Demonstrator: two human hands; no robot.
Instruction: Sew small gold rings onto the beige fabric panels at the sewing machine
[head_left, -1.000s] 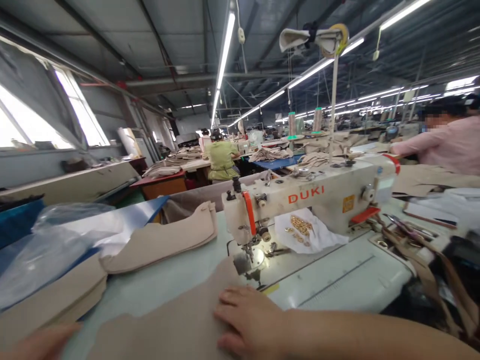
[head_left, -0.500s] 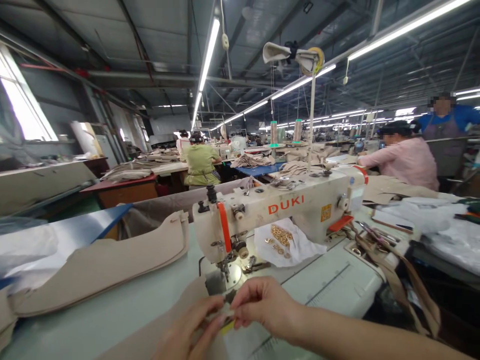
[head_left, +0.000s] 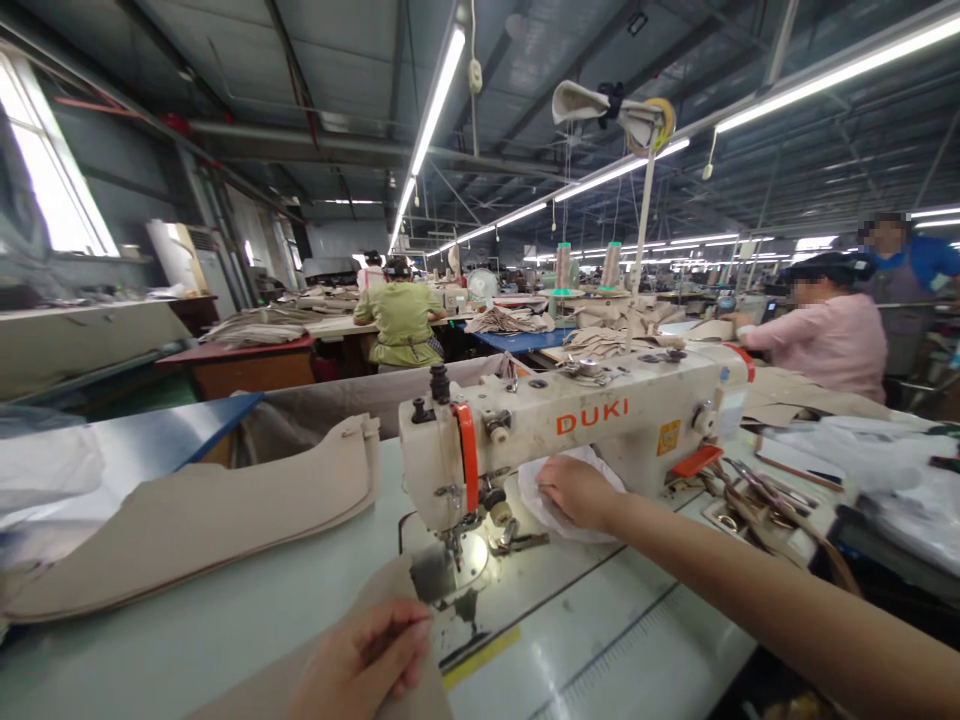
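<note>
Left hand (head_left: pixel 367 655) holds the tan piece (head_left: pixel 384 592) at the needle (head_left: pixel 456 545), right hand (head_left: pixel 574 492) is in the white cloth (head_left: pixel 532 500) mid-frame, grip unclear, no stitching visible yet.

- The right hand (head_left: pixel 574 492) has left the beige fabric piece (head_left: pixel 390 640) and now reaches onto the white cloth (head_left: pixel 559 520) under the sewing machine (head_left: pixel 592 420).
- The left hand (head_left: pixel 367 655) alone now holds the fabric.

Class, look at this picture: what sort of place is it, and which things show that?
Probably a clothing factory: a sewing machine, stacks of cut beige fabric, and other workers at rows of tables.
</note>
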